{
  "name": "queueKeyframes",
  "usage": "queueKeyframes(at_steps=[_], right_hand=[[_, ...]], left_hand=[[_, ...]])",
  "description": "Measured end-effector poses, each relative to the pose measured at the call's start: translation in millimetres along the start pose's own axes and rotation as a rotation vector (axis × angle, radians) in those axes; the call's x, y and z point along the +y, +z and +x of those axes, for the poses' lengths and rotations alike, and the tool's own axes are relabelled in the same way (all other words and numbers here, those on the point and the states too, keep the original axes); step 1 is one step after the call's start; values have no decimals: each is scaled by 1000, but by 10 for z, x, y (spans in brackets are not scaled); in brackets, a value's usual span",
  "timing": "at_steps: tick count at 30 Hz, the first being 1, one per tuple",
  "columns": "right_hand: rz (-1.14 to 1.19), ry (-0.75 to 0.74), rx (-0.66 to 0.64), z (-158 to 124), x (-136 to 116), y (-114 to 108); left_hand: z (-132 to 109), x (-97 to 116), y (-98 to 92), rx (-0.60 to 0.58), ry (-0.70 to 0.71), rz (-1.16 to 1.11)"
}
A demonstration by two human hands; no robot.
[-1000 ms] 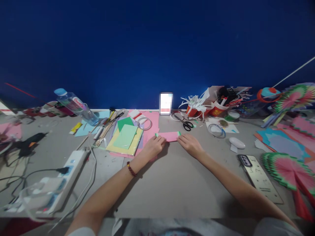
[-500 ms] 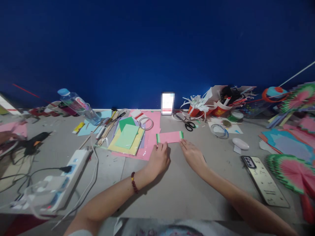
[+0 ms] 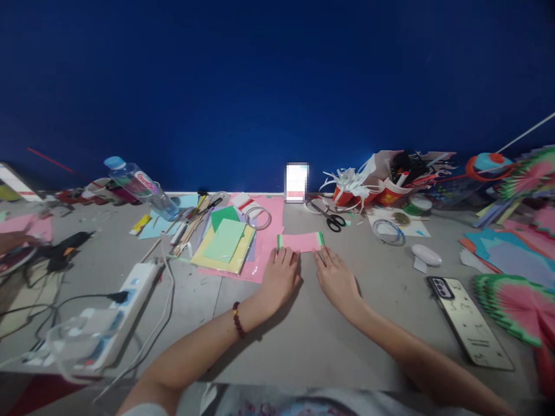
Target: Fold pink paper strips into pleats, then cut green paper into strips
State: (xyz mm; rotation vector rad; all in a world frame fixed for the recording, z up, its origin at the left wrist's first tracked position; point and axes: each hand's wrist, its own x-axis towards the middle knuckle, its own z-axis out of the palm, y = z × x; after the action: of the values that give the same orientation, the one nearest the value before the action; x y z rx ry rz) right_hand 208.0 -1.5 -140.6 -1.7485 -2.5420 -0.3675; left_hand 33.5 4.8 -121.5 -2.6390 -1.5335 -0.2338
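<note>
A pink paper strip (image 3: 299, 241) with narrow green bands at both short ends lies crosswise on the table in front of me, slightly bowed. At its near left corner, my left hand (image 3: 282, 278) has the fingers bent over the edge, closed on the paper; the thumb is hidden. My right hand (image 3: 338, 282) grips the near right corner, its fingers close together along the edge. A beaded bracelet (image 3: 238, 319) is round my left wrist. Black-handled scissors (image 3: 335, 222) lie beyond the right hand, apart from it.
Left of my hands are stacked coloured papers (image 3: 223, 242), a white power strip (image 3: 125, 312) with cables, and a tilted plastic bottle (image 3: 145, 188). To the right lie a phone (image 3: 470, 320) and a pleated paper fan (image 3: 511, 306). Another person's hand (image 3: 15, 245) shows at far left.
My right fingers have slid slightly down along the strip's near edge, and my left fingers have shifted a little. The strip now bows slightly in its middle.
</note>
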Motion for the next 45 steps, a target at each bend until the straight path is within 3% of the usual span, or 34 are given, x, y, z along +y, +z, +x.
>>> queueKeyframes(at_steps=[8, 18, 25, 30, 34, 39, 45], right_hand=[[18, -128, 129, 6, 23, 45], [-10, -93, 83, 2, -5, -65], [6, -102, 107, 6, 17, -23], [83, -90, 131, -7, 95, -7], [125, -117, 152, 44, 190, -38], [165, -122, 123, 226, 321, -50], [430, -256, 92, 435, 576, 72]], left_hand=[[8, 91, 128, 25, 51, -62], [33, 94, 38, -15, 25, -85], [-13, 54, 61, 45, 49, -37], [-61, 20, 107, 67, -7, -22], [1, -94, 92, 25, 47, 28], [178, -398, 82, 2, 106, -61], [280, -570, 88, -31, 165, -149]])
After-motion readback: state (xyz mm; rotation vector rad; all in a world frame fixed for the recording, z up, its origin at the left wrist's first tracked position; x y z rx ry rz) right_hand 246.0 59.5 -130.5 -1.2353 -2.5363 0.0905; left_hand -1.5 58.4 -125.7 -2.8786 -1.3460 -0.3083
